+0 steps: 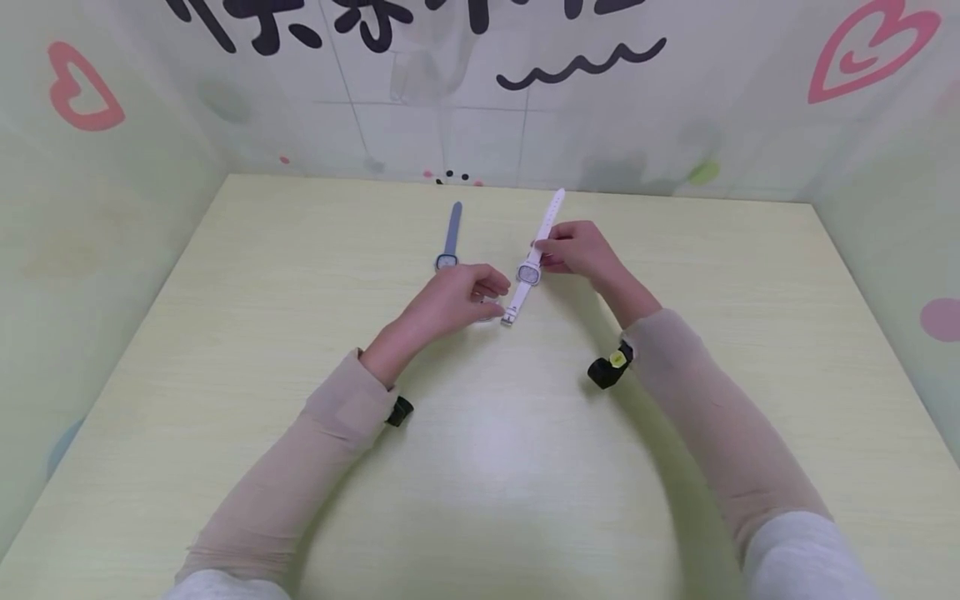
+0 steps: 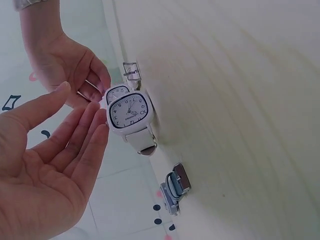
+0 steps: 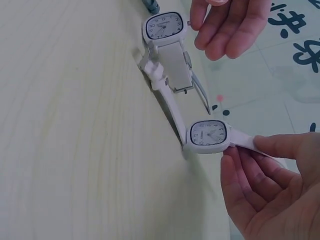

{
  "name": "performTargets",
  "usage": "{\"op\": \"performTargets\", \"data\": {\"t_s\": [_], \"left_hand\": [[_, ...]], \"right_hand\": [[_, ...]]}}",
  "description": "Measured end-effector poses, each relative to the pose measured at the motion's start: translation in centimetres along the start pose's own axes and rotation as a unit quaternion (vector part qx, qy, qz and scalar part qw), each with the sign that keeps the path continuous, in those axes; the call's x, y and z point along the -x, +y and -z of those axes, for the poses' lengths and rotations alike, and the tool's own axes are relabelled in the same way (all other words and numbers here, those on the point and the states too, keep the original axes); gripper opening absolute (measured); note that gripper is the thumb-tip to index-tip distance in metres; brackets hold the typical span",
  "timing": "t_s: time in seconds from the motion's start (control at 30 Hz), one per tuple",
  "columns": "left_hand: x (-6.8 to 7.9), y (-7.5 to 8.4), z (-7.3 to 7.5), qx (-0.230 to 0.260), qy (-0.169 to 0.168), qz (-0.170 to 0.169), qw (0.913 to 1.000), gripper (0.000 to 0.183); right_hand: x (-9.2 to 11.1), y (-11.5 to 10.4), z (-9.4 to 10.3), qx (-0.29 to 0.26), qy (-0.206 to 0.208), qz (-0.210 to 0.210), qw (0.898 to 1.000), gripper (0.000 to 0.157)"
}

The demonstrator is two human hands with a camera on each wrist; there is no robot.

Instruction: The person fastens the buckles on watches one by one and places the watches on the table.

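My right hand [image 1: 573,250] pinches the long strap of a white watch [image 1: 528,273] between thumb and fingers, just beyond the case. In the right wrist view its other strap half reaches down to the table, buckle end lowest. My left hand [image 1: 457,296] is relaxed, with straight fingers right beside a second white watch [image 2: 130,112]. This watch is mostly hidden under the hand in the head view. In the right wrist view its dial faces up and its strap is bent beneath. Farther back lies a blue-grey watch [image 1: 453,229], its case partly behind my left hand.
The pale wooden table [image 1: 495,467] meets a white back wall [image 1: 465,133] with printed writing, and side walls left and right. A black wrist camera [image 1: 609,368] hangs below the right sleeve, another camera [image 1: 400,411] below the left.
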State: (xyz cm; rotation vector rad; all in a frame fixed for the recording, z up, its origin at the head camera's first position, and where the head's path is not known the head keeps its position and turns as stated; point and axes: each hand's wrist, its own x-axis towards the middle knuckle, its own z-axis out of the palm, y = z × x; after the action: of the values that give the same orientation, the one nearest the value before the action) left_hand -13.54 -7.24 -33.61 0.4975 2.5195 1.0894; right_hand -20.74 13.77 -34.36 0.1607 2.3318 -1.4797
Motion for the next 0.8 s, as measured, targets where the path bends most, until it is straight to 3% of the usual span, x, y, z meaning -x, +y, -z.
{"op": "performTargets", "data": {"t_s": [0.2, 0.8], "left_hand": [[0.0, 0.0, -0.1, 0.006, 0.002, 0.001, 1.0000, 0.033], [0.1, 0.6, -0.2, 0.043, 0.010, -0.013, 0.9989, 0.030]], "right_hand": [[1.1, -0.7, 0.7, -0.012, 0.001, 0.007, 1.000, 0.030], [3.5, -2.2, 2.3, -0.073, 0.007, 0.084, 0.994, 0.031]]}}
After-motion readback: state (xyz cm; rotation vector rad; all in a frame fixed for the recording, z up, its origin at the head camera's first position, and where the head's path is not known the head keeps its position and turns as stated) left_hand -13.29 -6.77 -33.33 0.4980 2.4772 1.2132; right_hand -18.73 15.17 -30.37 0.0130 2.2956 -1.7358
